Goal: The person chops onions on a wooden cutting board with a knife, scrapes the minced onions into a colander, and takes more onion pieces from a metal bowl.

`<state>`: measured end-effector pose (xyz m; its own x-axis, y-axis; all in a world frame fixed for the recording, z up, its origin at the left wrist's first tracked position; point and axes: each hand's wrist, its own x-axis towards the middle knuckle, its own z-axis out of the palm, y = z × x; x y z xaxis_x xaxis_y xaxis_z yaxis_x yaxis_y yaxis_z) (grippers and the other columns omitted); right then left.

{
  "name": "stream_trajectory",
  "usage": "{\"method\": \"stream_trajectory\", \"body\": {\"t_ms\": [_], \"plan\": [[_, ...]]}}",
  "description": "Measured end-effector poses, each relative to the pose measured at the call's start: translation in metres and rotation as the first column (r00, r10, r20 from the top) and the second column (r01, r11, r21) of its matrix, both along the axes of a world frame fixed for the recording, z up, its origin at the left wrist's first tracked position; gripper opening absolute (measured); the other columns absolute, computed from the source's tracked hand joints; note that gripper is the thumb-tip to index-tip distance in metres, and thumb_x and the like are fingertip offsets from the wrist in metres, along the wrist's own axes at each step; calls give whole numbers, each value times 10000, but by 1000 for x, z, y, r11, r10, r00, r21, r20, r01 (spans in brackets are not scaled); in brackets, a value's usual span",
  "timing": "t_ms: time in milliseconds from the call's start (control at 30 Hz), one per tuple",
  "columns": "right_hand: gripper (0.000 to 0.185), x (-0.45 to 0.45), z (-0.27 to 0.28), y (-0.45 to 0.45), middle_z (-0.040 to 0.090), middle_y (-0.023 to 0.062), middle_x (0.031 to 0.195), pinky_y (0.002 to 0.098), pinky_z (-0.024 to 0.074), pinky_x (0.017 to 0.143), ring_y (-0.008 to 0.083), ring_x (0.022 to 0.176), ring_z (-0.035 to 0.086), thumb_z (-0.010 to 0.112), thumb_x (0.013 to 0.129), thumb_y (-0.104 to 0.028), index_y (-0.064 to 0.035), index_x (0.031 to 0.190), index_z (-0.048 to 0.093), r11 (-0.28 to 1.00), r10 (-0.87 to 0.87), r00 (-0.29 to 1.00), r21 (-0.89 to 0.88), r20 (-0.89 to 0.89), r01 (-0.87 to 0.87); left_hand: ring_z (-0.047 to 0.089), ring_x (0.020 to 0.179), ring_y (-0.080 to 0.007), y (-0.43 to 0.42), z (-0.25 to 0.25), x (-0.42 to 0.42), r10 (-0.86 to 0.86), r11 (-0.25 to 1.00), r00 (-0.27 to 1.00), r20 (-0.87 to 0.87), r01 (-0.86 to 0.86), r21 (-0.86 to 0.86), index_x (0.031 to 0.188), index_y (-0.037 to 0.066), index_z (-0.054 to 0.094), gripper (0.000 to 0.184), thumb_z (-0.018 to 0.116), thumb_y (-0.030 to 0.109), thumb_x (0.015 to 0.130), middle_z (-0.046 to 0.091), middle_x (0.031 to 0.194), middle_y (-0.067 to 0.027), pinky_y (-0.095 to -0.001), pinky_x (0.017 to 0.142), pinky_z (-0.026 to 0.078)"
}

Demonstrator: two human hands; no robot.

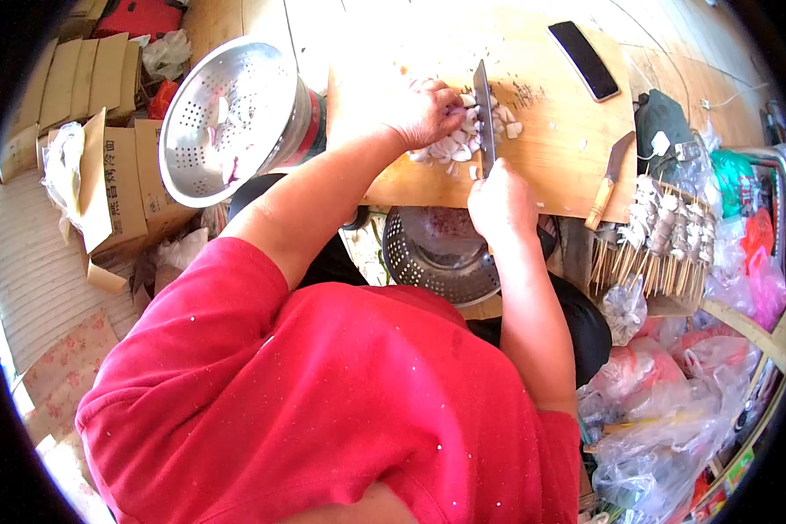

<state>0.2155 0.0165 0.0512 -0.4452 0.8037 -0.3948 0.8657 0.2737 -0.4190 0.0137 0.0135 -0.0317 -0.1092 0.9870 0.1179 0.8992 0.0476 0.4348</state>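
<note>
On the wooden board (pixel 550 166) lies a heap of white and purplish chopped pieces (pixel 450 148). My left hand (pixel 432 113) rests on the left side of the heap with its fingers bent; what is under the fingers is hidden. My right hand (pixel 503 205) is wrapped round the handle of a cleaver (pixel 486 113). The blade stands on edge among the pieces, just right of my left fingers, its tip pointing away from me. Below the board's near edge, a perforated metal bowl (pixel 437 275) between my legs holds reddish pieces.
A metal colander (pixel 179 144) with a few pieces stands left of the board. A phone (pixel 583 61) and a small knife (pixel 611 179) lie on the board's right side. Skewers (pixel 668 236) are stacked at right, above plastic bags (pixel 655 419). Cardboard boxes (pixel 135 179) stand at left.
</note>
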Motion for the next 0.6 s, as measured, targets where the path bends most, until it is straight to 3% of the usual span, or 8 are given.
{"method": "stream_trajectory", "body": {"t_ms": [133,200,300,533,600], "plan": [[249,-3,15,1,681,249,901,498,518,793,412,863,669,535,892,-213,7,999,576,999,-35,999,-25,29,36,589,1013,-283,-3,3,3,20,1000,999,44,-21,16,948,147,705,248,639,351,824,665,985,-68,-411,929,451],[251,-4,21,-1,677,252,941,494,515,811,405,900,666,534,891,-209,4,1015,580,1000,10,999,20,-44,-9,612,921,-319,-5,3,4,2,992,999,41,-7,125,950,101,680,196,672,239,811,643,933,-117,-414,825,510],[259,-5,0,3,676,253,951,488,514,821,403,921,663,546,879,-202,7,1028,582,998,34,999,-45,-31,-35,611,912,-322,-4,4,6,36,997,997,64,-41,72,934,99,674,197,682,231,788,634,917,-116,-414,813,514],[262,-10,11,3,672,267,960,483,514,831,407,937,658,537,863,-179,25,1019,592,998,34,999,-50,13,-33,612,881,-326,-5,0,3,6,994,991,135,-20,103,925,90,667,198,683,224,780,626,896,-117,-415,799,518],[256,-10,5,6,670,277,963,484,514,837,416,941,657,523,857,-159,31,1011,598,994,90,996,-62,8,-89,614,876,-320,-4,2,5,29,988,1000,-4,-28,149,927,90,667,198,683,218,777,625,885,-114,-414,798,518]]}}
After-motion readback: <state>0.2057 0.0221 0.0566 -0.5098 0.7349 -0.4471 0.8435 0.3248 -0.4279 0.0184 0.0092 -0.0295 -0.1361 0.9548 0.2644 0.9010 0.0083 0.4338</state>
